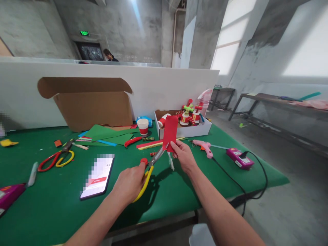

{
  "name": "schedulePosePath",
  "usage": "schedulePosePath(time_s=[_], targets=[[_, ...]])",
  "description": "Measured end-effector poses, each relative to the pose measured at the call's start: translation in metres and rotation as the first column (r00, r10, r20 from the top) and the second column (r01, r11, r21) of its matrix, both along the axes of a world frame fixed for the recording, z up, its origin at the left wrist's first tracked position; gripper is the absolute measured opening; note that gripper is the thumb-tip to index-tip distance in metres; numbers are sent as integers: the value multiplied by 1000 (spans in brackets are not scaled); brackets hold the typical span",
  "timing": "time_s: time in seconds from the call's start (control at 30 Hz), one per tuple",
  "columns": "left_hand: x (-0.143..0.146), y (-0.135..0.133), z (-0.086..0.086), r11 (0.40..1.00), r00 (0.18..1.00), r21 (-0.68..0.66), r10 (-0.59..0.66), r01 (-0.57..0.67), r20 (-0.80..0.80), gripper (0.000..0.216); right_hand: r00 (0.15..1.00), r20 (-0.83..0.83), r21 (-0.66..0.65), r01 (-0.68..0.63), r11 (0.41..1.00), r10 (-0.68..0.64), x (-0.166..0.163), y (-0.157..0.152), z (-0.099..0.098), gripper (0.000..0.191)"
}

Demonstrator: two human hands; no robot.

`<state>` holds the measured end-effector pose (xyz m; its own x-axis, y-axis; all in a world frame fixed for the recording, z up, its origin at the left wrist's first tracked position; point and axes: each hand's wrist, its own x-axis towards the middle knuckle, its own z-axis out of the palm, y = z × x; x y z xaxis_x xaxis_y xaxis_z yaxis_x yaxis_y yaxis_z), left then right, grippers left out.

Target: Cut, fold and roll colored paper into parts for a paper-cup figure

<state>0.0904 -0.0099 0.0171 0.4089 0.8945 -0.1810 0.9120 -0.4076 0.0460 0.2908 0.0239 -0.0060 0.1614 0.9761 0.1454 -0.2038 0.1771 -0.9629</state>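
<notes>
My left hand [130,184] grips the yellow and red handles of a pair of scissors [151,167], whose open blades point up at the lower edge of a red paper strip [170,132]. My right hand [182,156] pinches that strip at its bottom corner and holds it upright above the green table [164,194]. Both hands hover over the table's near middle.
A phone [98,176] lies left of my hands, with a second pair of scissors [57,158] further left. A pink glue gun [203,147] and its cabled plug box [239,159] lie to the right. Behind stand a paper cup [142,127], green paper sheets [110,135], a white box of crafts [183,124] and an open cardboard box [89,102].
</notes>
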Motion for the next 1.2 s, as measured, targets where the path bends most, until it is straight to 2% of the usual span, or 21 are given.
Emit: schedulePosePath(time_s=[0.3,0.43,0.6,1.2], targets=[[0,1,-2,1000,1000,14,-15,15,4,34,996,-81,-17,33,999,-34,-2,0,0,33],[0,2,-2,1000,1000,15,-5,5,21,34,992,-127,-15,-30,999,27,-5,-4,2,29],[1,0,0,1000,1000,2,1,-1,6,34,993,-102,36,-55,998,59,-5,-3,-1,29],[3,-1,2,1000,1000,-8,-5,5,5,36,996,-60,11,-63,998,63,1,-3,-1,32]])
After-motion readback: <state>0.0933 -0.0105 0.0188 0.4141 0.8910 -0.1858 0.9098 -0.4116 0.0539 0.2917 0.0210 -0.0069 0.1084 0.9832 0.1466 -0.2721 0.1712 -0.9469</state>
